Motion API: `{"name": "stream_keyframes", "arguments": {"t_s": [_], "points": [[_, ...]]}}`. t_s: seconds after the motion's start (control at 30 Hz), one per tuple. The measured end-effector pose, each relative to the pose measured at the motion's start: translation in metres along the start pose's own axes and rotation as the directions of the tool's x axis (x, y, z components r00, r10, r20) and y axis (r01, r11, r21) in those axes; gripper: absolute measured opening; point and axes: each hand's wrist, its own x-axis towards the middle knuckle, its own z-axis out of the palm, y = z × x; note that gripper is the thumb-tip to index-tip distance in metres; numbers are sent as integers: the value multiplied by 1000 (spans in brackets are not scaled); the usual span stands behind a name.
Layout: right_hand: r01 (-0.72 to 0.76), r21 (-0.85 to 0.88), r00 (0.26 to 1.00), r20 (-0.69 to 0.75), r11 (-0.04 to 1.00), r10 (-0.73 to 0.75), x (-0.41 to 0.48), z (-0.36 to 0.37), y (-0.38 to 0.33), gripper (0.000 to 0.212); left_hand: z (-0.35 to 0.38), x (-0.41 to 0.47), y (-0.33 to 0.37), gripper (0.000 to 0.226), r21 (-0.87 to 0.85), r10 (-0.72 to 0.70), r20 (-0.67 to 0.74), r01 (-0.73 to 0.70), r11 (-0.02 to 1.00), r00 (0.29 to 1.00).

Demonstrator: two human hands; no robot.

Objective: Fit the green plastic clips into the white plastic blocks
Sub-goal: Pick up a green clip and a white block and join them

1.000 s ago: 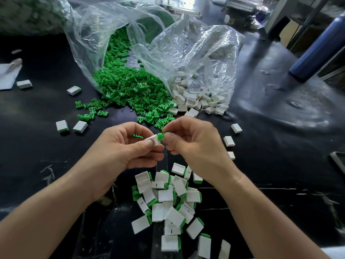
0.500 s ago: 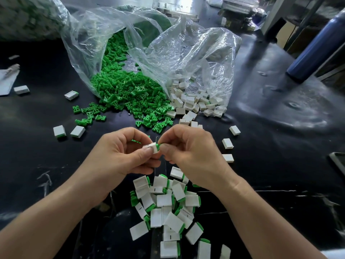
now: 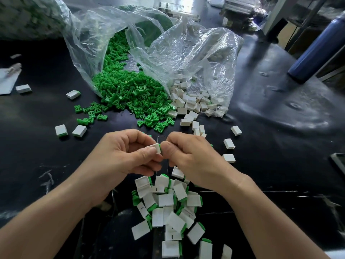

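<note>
Above the table, left hand pinches a white block lying crosswise; right hand pinches its right-pointing green clip.

We hold one white block roughly level, with a green clip seated in its right end. Farther back the loose green clips spill in a heap, with the bare white blocks just right of them. Nearest us lie the fitted blocks, jumbled together.

Matt white plastic blocks, matt green plastic clips, crinkled glossy clear plastic bags, smooth glossy black table.
</note>
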Motion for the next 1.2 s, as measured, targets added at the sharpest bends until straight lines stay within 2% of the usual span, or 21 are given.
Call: {"name": "stream_keyframes", "arguments": {"t_s": [0.2, 0.37, 0.47, 0.57, 0.6, 0.67, 0.77, 0.87, 0.93, 1.07, 1.2], "points": [[100, 35, 994, 41, 994, -102, -3, -1, -3, 27, -3, -4, 5, 27, 61, 38, 61, -42, 997, 997], [202, -122, 979, 35, 972, -199, -4, -1, -5, 29, 0, -5, 4, 22, 142, 114, 43, -119, 983, 993], [237, -216, 971, 86, 947, -224, -4, -1, -4, 24, -1, -5, -1, 5, 194, 129, 50, -136, 972, 990], [266, -251, 963, 106, 931, -247, -3, 0, -2, 23, -1, -5, -4, 6, 214, 152, 54, -160, 964, 987], [268, -226, 963, 82, 936, -256, -3, 1, -2, 23, 0, -5, -2, 4, 187, 154, 50, -160, 969, 987], [241, -135, 970, 11, 961, -241, -3, 2, 2, 23, 0, -4, 0, 18, 127, 156, 45, -161, 979, 987], [117, 194, 993, -50, 974, -109, 0, 0, 4, 36, 1, -1, 1, 21, 37, 155, 21, -156, 987, 988], [-55, 518, 998, 42, 854, 39, 2, -2, 7, 49, 3, -1, 0, 17, -33, 173, 21, -172, 985, 985], [-145, 650, 982, 186, 746, 29, 1, 2, 4, 49, 4, -2, 0, 17, -68, 177, 47, -174, 982, 983], [-275, 758, 932, 360, 591, -28, 2, 9, -2, 52, 2, -3, -1, 22, -79, 198, 85, -192, 978, 976], [-306, 796, 930, 368, 523, -16, 0, 8, -4, 43, 3, -4, -2, 28, -137, 217, 98, -202, 970, 971]]}}
